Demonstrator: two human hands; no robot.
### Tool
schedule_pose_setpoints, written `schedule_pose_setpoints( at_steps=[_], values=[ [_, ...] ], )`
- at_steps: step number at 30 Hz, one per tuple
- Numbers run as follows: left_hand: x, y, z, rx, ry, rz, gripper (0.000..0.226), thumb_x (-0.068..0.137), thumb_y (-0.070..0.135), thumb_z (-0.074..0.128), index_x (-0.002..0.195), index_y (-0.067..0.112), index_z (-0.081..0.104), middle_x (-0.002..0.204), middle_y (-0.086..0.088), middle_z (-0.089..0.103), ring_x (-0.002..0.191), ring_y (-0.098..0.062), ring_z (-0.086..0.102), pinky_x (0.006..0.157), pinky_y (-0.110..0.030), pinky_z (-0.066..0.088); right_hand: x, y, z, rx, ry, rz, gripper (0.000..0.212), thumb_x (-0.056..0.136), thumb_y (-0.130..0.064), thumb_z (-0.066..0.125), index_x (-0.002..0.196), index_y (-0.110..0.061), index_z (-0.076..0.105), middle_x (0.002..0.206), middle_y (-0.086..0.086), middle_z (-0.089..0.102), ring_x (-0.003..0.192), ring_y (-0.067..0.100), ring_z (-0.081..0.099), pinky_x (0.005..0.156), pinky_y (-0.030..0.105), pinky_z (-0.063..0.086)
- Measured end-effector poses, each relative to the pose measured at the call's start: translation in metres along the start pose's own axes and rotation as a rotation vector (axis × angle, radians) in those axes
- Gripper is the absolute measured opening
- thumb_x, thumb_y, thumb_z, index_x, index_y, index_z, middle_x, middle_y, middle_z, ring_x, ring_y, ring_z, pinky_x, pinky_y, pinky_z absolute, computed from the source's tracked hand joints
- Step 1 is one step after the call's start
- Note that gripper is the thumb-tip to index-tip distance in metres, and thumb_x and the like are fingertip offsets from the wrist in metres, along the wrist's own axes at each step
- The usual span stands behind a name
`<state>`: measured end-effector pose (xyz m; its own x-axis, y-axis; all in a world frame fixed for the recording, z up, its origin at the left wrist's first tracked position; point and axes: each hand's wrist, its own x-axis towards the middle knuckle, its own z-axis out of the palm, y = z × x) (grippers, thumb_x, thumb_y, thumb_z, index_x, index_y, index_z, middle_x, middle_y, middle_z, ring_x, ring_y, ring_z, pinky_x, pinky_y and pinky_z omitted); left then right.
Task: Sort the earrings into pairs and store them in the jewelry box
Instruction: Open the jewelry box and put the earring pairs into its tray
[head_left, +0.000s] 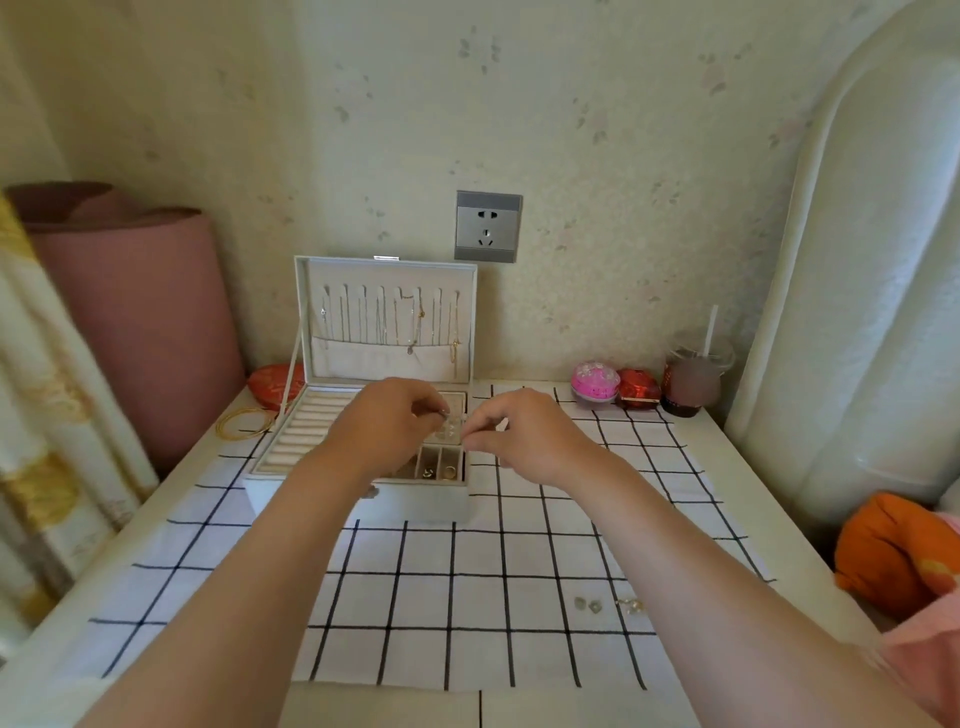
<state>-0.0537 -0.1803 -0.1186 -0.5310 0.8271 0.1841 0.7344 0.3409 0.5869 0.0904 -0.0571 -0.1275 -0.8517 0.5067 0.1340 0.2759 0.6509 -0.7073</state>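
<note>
A white jewelry box (358, 499) stands open on the checked cloth, its lid upright with necklaces hanging inside. Both my hands hover over its right-hand compartments. My left hand (384, 421) has curled fingers pinching a small shiny earring at its fingertips. My right hand (519, 431) pinches something tiny at the box's right edge; what it is I cannot make out. Small compartments (439, 465) at the box's front right hold a few earrings. Loose earrings lie on the cloth at the near right: two silver ones (588, 604) and a gold one (629, 605).
Gold bangles (244, 423) and a red pouch (272, 384) lie left of the box. A pink round case (595, 382), a red case (638, 388) and a cup with a straw (693, 382) stand at the back right. An orange cushion (893, 551) sits off the table's right edge.
</note>
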Motion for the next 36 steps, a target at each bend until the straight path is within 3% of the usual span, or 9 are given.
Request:
schedule_pose_setpoints(
  at_steps=[3, 6, 8, 14, 18, 23, 29, 31, 36],
  values=[
    [-0.008, -0.02, -0.017, 0.004, 0.023, -0.021, 0.012, 0.091, 0.025, 0.066, 0.1, 0.031, 0.071, 0.094, 0.013, 0.067, 0.09, -0.006, 0.06, 0.081, -0.025, 0.049, 0.009, -0.02, 0.022, -0.053, -0.059, -0.069, 0.007, 0.085, -0.021, 0.077, 0.092, -0.022, 0.079, 0.085, -0.021, 0.066, 0.074, -0.012, 0.059, 0.069, 0.008, 0.042],
    [-0.015, -0.035, -0.025, -0.031, 0.04, -0.052, 0.011, 0.089, 0.023, 0.068, 0.098, 0.031, 0.067, 0.088, 0.013, 0.066, 0.084, -0.003, 0.059, 0.07, -0.018, 0.044, 0.017, -0.034, 0.04, -0.118, -0.078, -0.094, 0.009, 0.083, -0.018, 0.079, 0.091, -0.021, 0.079, 0.081, -0.021, 0.064, 0.082, -0.002, 0.063, 0.079, 0.02, 0.051],
    [-0.018, -0.043, -0.028, -0.048, 0.042, -0.078, 0.01, 0.088, 0.024, 0.07, 0.093, 0.031, 0.066, 0.087, 0.014, 0.067, 0.083, -0.002, 0.06, 0.072, -0.02, 0.046, 0.021, -0.039, 0.047, -0.22, -0.085, -0.112, 0.009, 0.084, -0.02, 0.077, 0.092, -0.024, 0.079, 0.08, -0.022, 0.062, 0.083, 0.002, 0.062, 0.079, 0.025, 0.051],
    [-0.026, -0.057, -0.035, -0.065, 0.03, -0.076, 0.01, 0.088, 0.024, 0.07, 0.093, 0.032, 0.069, 0.087, 0.016, 0.066, 0.084, 0.0, 0.059, 0.07, -0.018, 0.042, 0.027, -0.042, 0.055, -0.411, -0.169, -0.144, 0.018, 0.087, -0.019, 0.071, 0.1, -0.03, 0.078, 0.101, -0.011, 0.072, 0.094, 0.01, 0.065, 0.085, 0.033, 0.053],
    [-0.027, -0.058, -0.034, -0.106, 0.02, -0.088, 0.009, 0.087, 0.028, 0.071, 0.094, 0.032, 0.069, 0.09, 0.013, 0.067, 0.086, -0.005, 0.061, 0.071, -0.019, 0.045, 0.028, -0.039, 0.051, -0.241, -0.108, -0.08, 0.021, 0.093, -0.018, 0.065, 0.107, -0.03, 0.075, 0.1, -0.013, 0.072, 0.091, 0.002, 0.065, 0.086, 0.029, 0.054],
    [-0.025, -0.047, -0.027, -0.292, 0.049, -0.129, 0.018, 0.08, 0.03, 0.078, 0.093, 0.022, 0.067, 0.087, 0.004, 0.071, 0.081, -0.009, 0.066, 0.068, -0.021, 0.05, 0.025, -0.043, 0.043, 0.154, -0.087, 0.049, 0.02, 0.092, -0.022, 0.07, 0.111, -0.023, 0.075, 0.071, -0.018, 0.072, 0.054, 0.008, 0.06, 0.063, 0.022, 0.05],
    [-0.022, -0.042, -0.022, -0.275, 0.061, -0.129, 0.018, 0.081, 0.033, 0.077, 0.093, 0.026, 0.065, 0.088, 0.007, 0.072, 0.085, -0.008, 0.066, 0.07, -0.021, 0.049, 0.025, -0.042, 0.039, 0.323, -0.059, 0.128, 0.015, 0.088, -0.018, 0.075, 0.103, -0.019, 0.078, 0.083, 0.001, 0.077, 0.049, 0.007, 0.054, 0.052, 0.015, 0.046],
    [-0.023, -0.043, -0.022, -0.197, 0.026, -0.099, 0.011, 0.085, 0.034, 0.072, 0.093, 0.03, 0.065, 0.089, 0.01, 0.07, 0.087, -0.008, 0.065, 0.075, -0.026, 0.052, 0.027, -0.037, 0.041, 0.26, -0.037, 0.115, 0.012, 0.088, -0.016, 0.074, 0.098, -0.019, 0.08, 0.083, -0.001, 0.077, 0.051, 0.004, 0.057, 0.054, 0.016, 0.046],
    [-0.028, -0.05, -0.024, 0.102, -0.029, 0.016, 0.015, 0.091, 0.03, 0.064, 0.105, 0.033, 0.069, 0.103, 0.012, 0.066, 0.098, -0.01, 0.058, 0.089, -0.036, 0.052, 0.032, -0.025, 0.056, -0.182, -0.054, -0.003, 0.007, 0.087, -0.028, 0.074, 0.09, -0.032, 0.08, 0.087, -0.017, 0.073, 0.085, 0.002, 0.065, 0.079, 0.027, 0.051]
  ],
)
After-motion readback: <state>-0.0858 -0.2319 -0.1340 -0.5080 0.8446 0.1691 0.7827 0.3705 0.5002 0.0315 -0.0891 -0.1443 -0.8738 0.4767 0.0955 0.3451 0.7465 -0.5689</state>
